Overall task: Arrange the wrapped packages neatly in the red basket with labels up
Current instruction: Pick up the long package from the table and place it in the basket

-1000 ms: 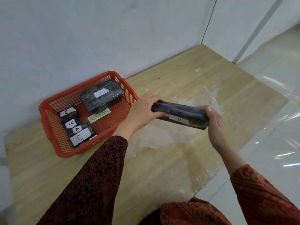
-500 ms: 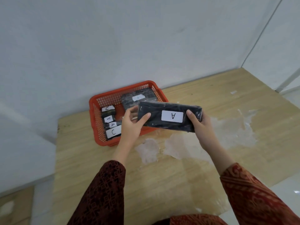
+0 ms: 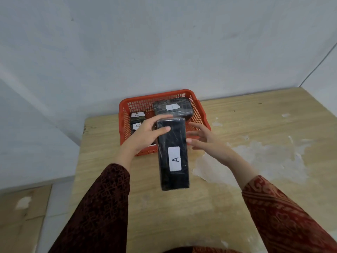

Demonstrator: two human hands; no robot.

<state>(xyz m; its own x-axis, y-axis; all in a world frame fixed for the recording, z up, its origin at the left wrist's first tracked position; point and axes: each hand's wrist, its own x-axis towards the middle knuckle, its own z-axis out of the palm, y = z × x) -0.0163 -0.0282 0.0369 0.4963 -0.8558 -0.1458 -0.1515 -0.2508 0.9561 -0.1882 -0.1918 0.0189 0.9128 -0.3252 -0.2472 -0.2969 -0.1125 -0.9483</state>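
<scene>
A long black wrapped package (image 3: 172, 154) with a white "A" label facing up hangs lengthwise in front of the red basket (image 3: 200, 110). My left hand (image 3: 145, 136) grips its far end, thumb on top. My right hand (image 3: 202, 137) is beside its right edge with fingers spread, not gripping. Inside the basket lies a large wrapped package (image 3: 173, 107) labelled "A" at the back right. Small labelled packages (image 3: 137, 118) stand along the basket's left side, partly hidden by my left hand.
The basket sits on a wooden table (image 3: 255, 125) against a pale wall (image 3: 164, 42). White worn patches (image 3: 264, 157) mark the tabletop to the right. The table's left edge drops to a tiled floor (image 3: 23, 216).
The package has turned from crosswise to lengthwise, its near end now toward me. My right hand has let go of it and opened; my left hand still holds it.
</scene>
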